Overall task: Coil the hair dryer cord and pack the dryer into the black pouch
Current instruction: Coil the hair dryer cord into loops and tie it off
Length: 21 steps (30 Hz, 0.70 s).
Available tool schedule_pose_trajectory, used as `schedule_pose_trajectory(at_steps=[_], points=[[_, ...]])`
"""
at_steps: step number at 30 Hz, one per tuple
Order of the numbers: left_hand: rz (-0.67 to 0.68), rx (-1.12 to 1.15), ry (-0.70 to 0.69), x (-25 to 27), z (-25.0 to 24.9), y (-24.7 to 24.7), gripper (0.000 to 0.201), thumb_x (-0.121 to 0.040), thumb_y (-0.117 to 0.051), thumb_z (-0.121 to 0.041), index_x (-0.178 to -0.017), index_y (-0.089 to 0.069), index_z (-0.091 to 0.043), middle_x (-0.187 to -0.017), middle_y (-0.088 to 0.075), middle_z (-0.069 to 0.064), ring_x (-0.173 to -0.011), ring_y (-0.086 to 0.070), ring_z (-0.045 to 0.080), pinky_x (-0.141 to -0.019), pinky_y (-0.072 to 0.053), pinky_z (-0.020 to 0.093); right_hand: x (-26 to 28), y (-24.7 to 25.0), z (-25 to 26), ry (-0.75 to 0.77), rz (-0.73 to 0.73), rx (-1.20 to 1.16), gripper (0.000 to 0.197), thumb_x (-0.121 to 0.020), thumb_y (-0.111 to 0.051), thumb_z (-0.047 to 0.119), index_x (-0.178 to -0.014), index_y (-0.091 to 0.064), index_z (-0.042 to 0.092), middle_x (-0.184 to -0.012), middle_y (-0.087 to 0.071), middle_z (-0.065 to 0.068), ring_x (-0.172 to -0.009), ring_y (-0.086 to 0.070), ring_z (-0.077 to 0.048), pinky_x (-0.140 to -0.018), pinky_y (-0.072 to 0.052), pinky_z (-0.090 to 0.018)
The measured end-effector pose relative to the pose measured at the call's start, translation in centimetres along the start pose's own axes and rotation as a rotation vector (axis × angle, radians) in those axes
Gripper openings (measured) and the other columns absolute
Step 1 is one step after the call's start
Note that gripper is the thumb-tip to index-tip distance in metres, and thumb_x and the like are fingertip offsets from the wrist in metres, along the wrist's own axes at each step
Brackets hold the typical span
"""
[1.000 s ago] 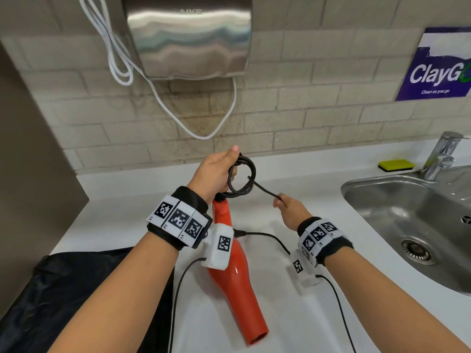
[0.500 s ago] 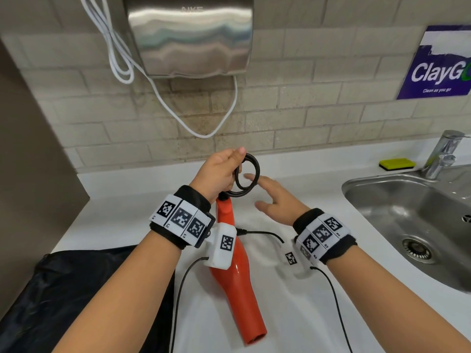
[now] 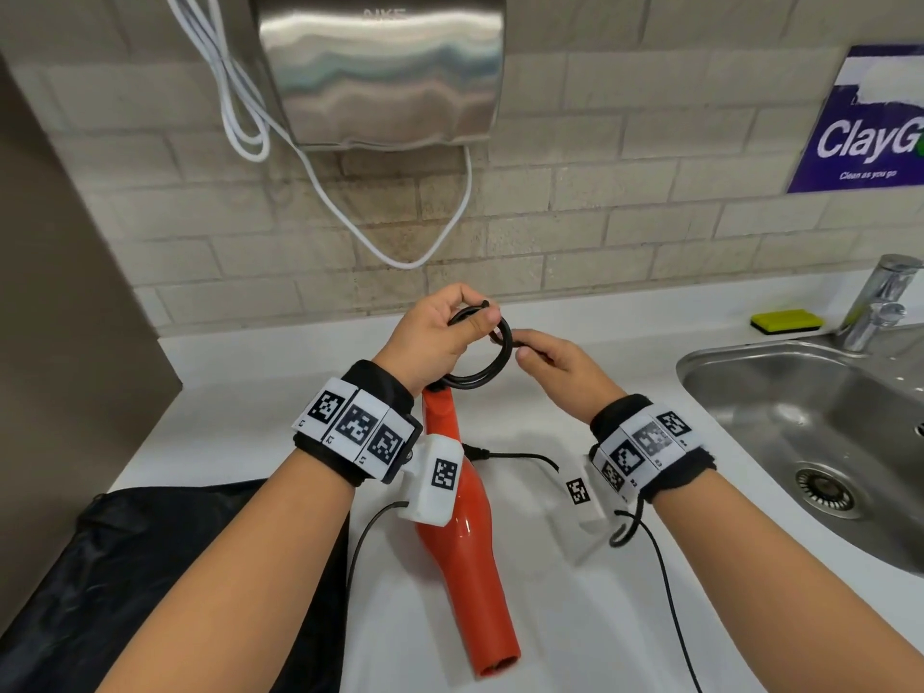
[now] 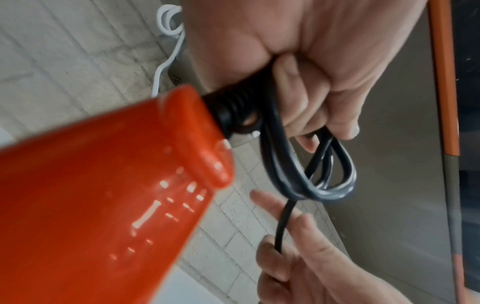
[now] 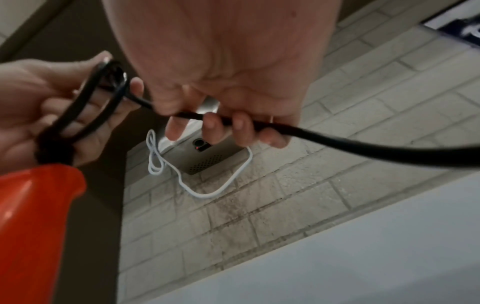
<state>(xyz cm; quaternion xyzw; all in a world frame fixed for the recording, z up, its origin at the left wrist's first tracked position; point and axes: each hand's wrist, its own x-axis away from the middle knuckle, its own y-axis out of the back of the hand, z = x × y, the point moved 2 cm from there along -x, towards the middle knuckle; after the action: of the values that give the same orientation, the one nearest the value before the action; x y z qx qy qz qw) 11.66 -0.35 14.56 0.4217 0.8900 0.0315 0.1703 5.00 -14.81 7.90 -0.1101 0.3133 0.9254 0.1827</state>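
The orange hair dryer [image 3: 467,542] hangs nozzle-down over the white counter [image 3: 575,617], seen close in the left wrist view [image 4: 91,205]. My left hand [image 3: 440,332] grips the coiled loops of its black cord [image 3: 492,365] at the handle end, and the coil [image 4: 311,174] hangs below the fingers. My right hand [image 3: 555,362] holds the free run of cord [image 5: 337,142] just right of the coil, fingers curled round it. The black pouch [image 3: 150,582] lies at the lower left of the counter.
A steel sink [image 3: 810,432] with a tap [image 3: 880,302] is at the right, and a yellow-green sponge [image 3: 787,321] sits behind it. A metal hand dryer [image 3: 380,67] with a white cable [image 3: 350,207] hangs on the brick wall. Thin black wires [image 3: 665,582] trail from my wrist cameras.
My right hand let go of the cord, opened, then closed on it again right beside the coil. The coil in my left hand has gained a loop.
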Motion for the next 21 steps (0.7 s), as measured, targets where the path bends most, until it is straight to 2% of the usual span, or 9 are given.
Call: schedule_pose_trajectory(at_steps=[3,6,7,10,14,17,18,19,21], points=[[-0.029,-0.029,-0.009,0.2,-0.1,-0.1,0.01,-0.091,-0.051,-0.005,-0.096,-0.058,-0.001,-0.039,-0.056,-0.01,-0.032,-0.045,-0.009,-0.039,-0.03,-0.001,0.1,0.3,0.6,-0.001,-0.072,0.042,0.022,-0.092,-0.05,0.018,-0.084,-0.063,0.034,-0.087,-0.061,-0.004,-0.085,-0.055,-0.021,-0.082,-0.042,-0.032],[-0.107,-0.161,-0.049,0.2,-0.2,-0.3,0.024,-0.091,-0.053,-0.014,-0.103,-0.066,0.003,-0.088,-0.06,0.008,-0.038,-0.052,-0.009,-0.044,-0.031,-0.002,-0.1,1.1,1.8,-0.028,-0.233,0.055,0.018,-0.089,-0.054,0.017,-0.074,-0.062,0.022,-0.07,-0.057,0.005,-0.072,-0.051,-0.018,-0.071,-0.04,-0.032],[-0.123,-0.197,-0.058,0.2,-0.2,-0.3,0.025,-0.091,-0.053,-0.016,-0.103,-0.067,0.001,-0.083,-0.059,0.018,-0.046,-0.056,-0.006,-0.047,-0.032,-0.002,-0.1,1.3,2.3,-0.023,-0.277,0.082,0.015,-0.089,-0.054,0.016,-0.078,-0.063,0.017,-0.07,-0.057,0.005,-0.071,-0.05,-0.017,-0.07,-0.04,-0.03],[-0.102,-0.283,-0.059,0.0,0.0,-0.2,0.024,-0.091,-0.054,-0.019,-0.103,-0.069,-0.005,-0.088,-0.062,-0.002,-0.052,-0.056,0.001,-0.054,-0.034,-0.001,0.1,1.8,3.9,0.037,-0.417,0.16,0.014,-0.089,-0.054,0.017,-0.085,-0.065,0.009,-0.078,-0.058,0.0,-0.072,-0.05,-0.018,-0.067,-0.041,-0.03],[0.057,-0.413,-0.021,-0.5,0.9,-0.3,0.023,-0.091,-0.054,-0.028,-0.105,-0.069,-0.019,-0.078,-0.059,0.005,-0.072,-0.05,0.015,-0.072,-0.039,0.024,0.6,1.9,6.2,0.146,-0.522,0.177,0.014,-0.088,-0.054,0.012,-0.083,-0.065,0.005,-0.08,-0.056,0.001,-0.071,-0.047,-0.014,-0.06,-0.035,-0.017],[0.139,-0.436,-0.075,-0.4,0.5,-0.7,0.024,-0.093,-0.05,-0.022,-0.109,-0.066,-0.016,-0.091,-0.032,-0.018,-0.063,-0.051,0.007,-0.07,-0.037,0.008,1.1,1.6,7.3,0.22,-0.547,0.157,0.015,-0.086,-0.052,0.012,-0.08,-0.064,0.005,-0.078,-0.055,0.001,-0.067,-0.047,-0.008,-0.062,-0.035,-0.011],[0.149,-0.455,-0.092,-0.4,0.4,-0.8,0.023,-0.094,-0.049,-0.021,-0.109,-0.065,-0.015,-0.1,-0.061,0.007,-0.064,-0.054,0.003,-0.069,-0.039,0.008,1.2,1.6,7.3,0.236,-0.556,0.139,0.015,-0.085,-0.052,0.012,-0.079,-0.064,0.005,-0.077,-0.055,0.001,-0.067,-0.047,-0.002,-0.062,-0.036,-0.009],[0.153,-0.473,-0.102,-0.3,0.3,-0.8,0.021,-0.094,-0.048,-0.021,-0.107,-0.064,-0.016,-0.067,-0.059,-0.006,-0.068,-0.054,0.003,-0.071,-0.042,0.013,1.3,1.6,7.4,0.246,-0.562,0.117,0.015,-0.084,-0.052,0.012,-0.079,-0.064,0.005,-0.076,-0.054,0.003,-0.067,-0.048,0.001,-0.062,-0.036,-0.007],[0.113,-0.485,-0.116,-0.4,0.5,-0.7,0.015,-0.095,-0.046,-0.021,-0.101,-0.059,-0.02,-0.073,-0.059,-0.004,-0.071,-0.054,0.004,-0.072,-0.042,0.018,1.3,1.7,7.3,0.255,-0.562,0.091,0.015,-0.085,-0.053,0.013,-0.08,-0.065,0.006,-0.074,-0.054,0.007,-0.07,-0.049,0.006,-0.066,-0.036,-0.005]])
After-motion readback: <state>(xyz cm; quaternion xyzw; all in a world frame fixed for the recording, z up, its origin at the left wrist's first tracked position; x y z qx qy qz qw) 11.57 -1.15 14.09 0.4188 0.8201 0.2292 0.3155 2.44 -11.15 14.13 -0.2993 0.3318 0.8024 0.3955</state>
